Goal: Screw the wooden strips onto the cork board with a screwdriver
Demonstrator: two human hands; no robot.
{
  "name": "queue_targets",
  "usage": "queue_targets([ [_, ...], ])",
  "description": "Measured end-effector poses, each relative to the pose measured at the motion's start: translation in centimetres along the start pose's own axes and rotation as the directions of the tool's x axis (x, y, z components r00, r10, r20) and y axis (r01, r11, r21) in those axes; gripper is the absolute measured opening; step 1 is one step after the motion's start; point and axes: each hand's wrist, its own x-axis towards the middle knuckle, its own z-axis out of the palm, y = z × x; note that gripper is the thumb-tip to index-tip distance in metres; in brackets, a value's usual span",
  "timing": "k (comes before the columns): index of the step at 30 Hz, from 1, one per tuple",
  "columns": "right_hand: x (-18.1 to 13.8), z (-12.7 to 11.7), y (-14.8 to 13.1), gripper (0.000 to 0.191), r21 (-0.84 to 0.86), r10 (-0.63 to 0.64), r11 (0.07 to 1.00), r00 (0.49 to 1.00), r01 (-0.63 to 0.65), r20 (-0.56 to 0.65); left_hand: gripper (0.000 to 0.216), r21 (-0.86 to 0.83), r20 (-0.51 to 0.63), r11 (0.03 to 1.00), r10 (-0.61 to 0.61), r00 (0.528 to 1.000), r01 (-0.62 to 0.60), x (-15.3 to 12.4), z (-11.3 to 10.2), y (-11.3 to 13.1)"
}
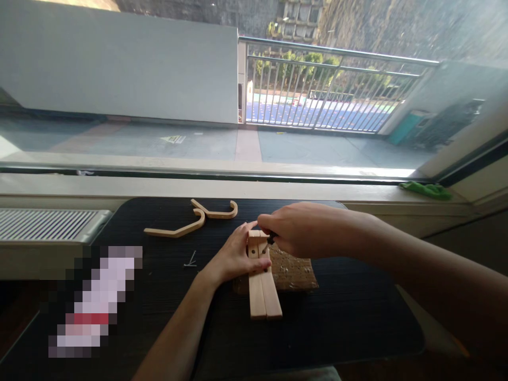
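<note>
Nearest the camera, two forearms are seen coming in from the bottom edge over a black counter (349,323). At the counter's near left a blurred-out object (95,301) is laid (pixelated, so it can't be identified). Approx. at the centre, two wooden slats (264,291) are laid side by side, touching along their length, w/ the near ends pointed toward the person. They are rested partly on a brown perforated board (296,275), which is seen sticking out to their right.

The left hand (232,256) is curled over the slats' far end from the left side, so the slats are held down. The right hand (301,230) is closed tight on a small dark tool (272,239) set at that same far end; most of the tool is hidden by the fingers.

Left of the left hand, a few small metal pins (191,260) are laid on the counter, apart from the slats. Further back, a long bent wooden piece (177,229) and a hooked wooden piece (217,212) are placed near the far edge, meeting at one end.

Behind the counter, a radiator grille (47,222) is seen at left and a green cloth (426,189) on the sill at right. Beyond the glass, a metal railing (329,90) is visible.
</note>
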Motion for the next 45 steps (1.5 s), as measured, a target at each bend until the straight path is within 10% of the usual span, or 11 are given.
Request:
queue_targets([
  [45, 0.9, -1.1, -1.5, 0.020, -0.067, 0.063, 0.996, 0.997, -0.060, 0.042, 0.073, -0.055, 0.023, 0.998, 0.014, 1.000, -0.012, 0.2, 0.4, -1.0],
])
